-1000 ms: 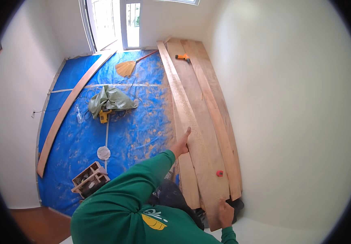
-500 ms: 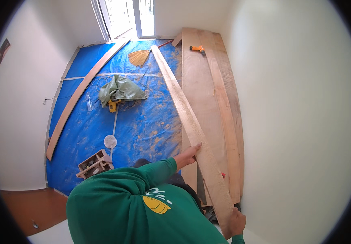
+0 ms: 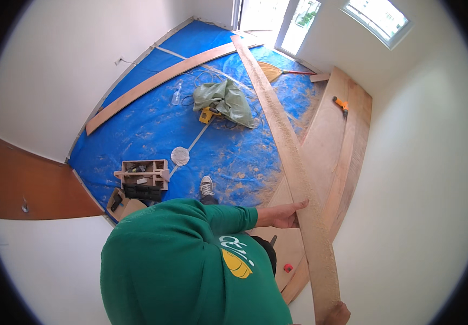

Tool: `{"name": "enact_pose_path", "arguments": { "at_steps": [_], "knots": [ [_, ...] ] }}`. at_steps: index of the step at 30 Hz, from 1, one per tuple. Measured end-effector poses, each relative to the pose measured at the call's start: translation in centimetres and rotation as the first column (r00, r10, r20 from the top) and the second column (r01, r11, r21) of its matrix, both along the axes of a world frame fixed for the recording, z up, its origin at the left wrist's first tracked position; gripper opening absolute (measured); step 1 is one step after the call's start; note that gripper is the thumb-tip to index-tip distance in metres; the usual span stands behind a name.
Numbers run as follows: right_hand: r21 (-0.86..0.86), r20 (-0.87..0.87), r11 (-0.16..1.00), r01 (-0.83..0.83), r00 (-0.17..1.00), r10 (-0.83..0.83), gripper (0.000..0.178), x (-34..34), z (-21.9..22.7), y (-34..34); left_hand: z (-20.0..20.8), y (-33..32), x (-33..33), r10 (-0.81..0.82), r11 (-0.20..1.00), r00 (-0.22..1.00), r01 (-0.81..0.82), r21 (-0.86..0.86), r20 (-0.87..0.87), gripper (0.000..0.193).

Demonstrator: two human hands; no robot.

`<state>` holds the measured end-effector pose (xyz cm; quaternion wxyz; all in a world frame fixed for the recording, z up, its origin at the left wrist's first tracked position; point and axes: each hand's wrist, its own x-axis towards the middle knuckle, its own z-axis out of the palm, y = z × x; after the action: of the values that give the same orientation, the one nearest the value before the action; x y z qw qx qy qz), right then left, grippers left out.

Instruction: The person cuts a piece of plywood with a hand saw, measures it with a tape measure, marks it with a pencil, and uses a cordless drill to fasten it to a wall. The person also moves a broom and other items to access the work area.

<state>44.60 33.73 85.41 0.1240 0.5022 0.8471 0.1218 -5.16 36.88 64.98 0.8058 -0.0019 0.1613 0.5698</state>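
Plank [image 3: 283, 127] slants forward and leftward from our right side; a green cover [image 3: 224, 100] lies left of it; our left hand [image 3: 285, 215] grips its left edge, thumb on top; our right hand [image 3: 338, 314] closes its fingers on the near end; rightward lies an orange tool [image 3: 341, 105]; nearer us, a small red object [image 3: 288, 268]
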Motion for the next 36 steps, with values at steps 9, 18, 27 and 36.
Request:
{"name": "enact_pose_path", "arguments": {
  "at_steps": [9,18,27,36],
  "knots": [
    [-0.035,-0.224,0.997,-0.075,0.972,0.065,0.056,-23.3,6.5,8.0,2.2,-8.0,-21.2,0.063,0.992,0.998,-0.066,0.109,0.031,0.073],
    [-0.004,-0.147,0.972,-0.234,0.962,0.231,0.059,-44.6,8.1,14.1,1.2,-13.5,-34.7,0.221,0.975,0.96,-0.22,-0.022,0.174,0.07],
    [-0.096,0.022,0.904,-0.417,0.907,0.42,0.061,-59.3,11.2,31.6,2.7,-5.8,-40.3,0.437,0.895,0.89,-0.415,-0.163,0.129,0.056],
    [-0.404,0.341,0.907,0.114,0.94,0.034,0.088,-70.5,8.7,51.3,2.1,11.8,-42.4,0.555,0.598,0.79,-0.596,-0.536,-0.259,0.034]
  ]
}}
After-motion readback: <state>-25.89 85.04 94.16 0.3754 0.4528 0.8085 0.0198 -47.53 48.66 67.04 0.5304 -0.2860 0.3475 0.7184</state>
